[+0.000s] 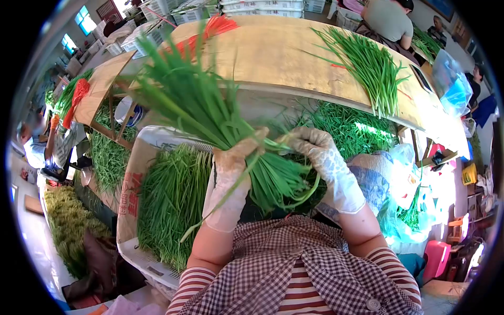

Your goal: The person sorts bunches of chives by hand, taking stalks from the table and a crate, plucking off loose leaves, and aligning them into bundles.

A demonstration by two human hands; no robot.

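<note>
My left hand (pixel 233 168), in a thin white glove, is wrapped round a thick bunch of green chives (pixel 205 107). The leafy ends fan out up and to the left, slightly blurred, and the other ends spread out below the fist. My right hand (pixel 321 155), gloved too, is just right of the bunch. Its fingers are pinched on a few chive blades at the bunch's side. One long loose blade (pixel 210 220) hangs down across my left wrist. Below my left hand stands a white crate (pixel 126 215) with chives heaped in it.
A wooden table (pixel 273 55) spans the front, bearing a chive bundle (pixel 370 68), red ties (pixel 218 26) and a phone (pixel 420 77). Loose chives (pixel 352 128) lie beneath it. Plastic bags (pixel 409 194) are at the right. Other people sit at the far left and back right.
</note>
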